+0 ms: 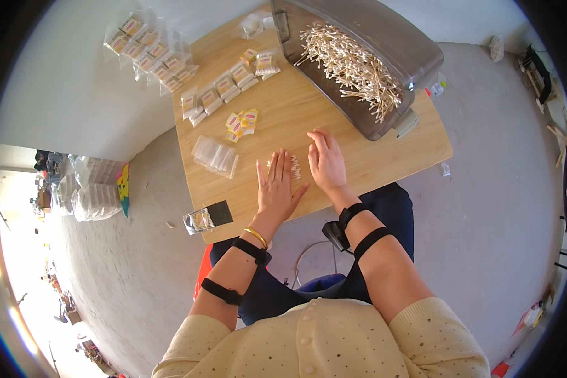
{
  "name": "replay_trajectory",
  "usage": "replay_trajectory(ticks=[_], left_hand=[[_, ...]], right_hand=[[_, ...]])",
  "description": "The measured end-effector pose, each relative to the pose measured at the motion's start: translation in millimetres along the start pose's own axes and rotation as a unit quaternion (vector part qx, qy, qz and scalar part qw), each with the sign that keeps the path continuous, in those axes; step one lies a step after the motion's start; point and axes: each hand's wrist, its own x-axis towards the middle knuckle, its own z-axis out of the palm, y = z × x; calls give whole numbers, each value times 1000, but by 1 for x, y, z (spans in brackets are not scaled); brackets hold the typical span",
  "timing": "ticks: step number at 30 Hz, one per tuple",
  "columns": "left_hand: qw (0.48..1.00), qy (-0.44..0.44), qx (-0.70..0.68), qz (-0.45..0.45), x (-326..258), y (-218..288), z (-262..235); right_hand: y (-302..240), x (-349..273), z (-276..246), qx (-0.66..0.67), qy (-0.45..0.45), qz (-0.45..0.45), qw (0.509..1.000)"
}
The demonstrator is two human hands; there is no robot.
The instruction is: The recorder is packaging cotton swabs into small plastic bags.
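Observation:
My left hand (275, 191) lies flat, palm down, over a small bunch of cotton swabs (295, 167) on the table, its fingers stretched out and its thumb apart. White swab tips show on both sides of its fingers. Just right of the bunch, my right hand (327, 162) rests on its edge with bent fingers and nothing visible in it; its palm side is partly hidden. Left of my left hand lies a stack of clear plastic bags (215, 156). Beyond the bags are several yellow and white printed cards (241, 124).
A grey see-through bin (372, 130) with a heap of loose cotton swabs (353, 66) lies tipped at the table's far right. Packed swab bags (225, 86) line the far left, with more bags (150, 51) behind. A filled swab packet (200, 220) lies at the near left corner.

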Motion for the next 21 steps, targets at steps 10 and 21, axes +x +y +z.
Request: replay_trajectory(ticks=[10,21], left_hand=[[994,5,-58,-91,-12,-33,-1],[995,-13,-66,-79,-23,-35,16]], right_hand=[[3,-1,2,5,-26,-18,1000],[-16,-43,4,-151,-218,-112,958]])
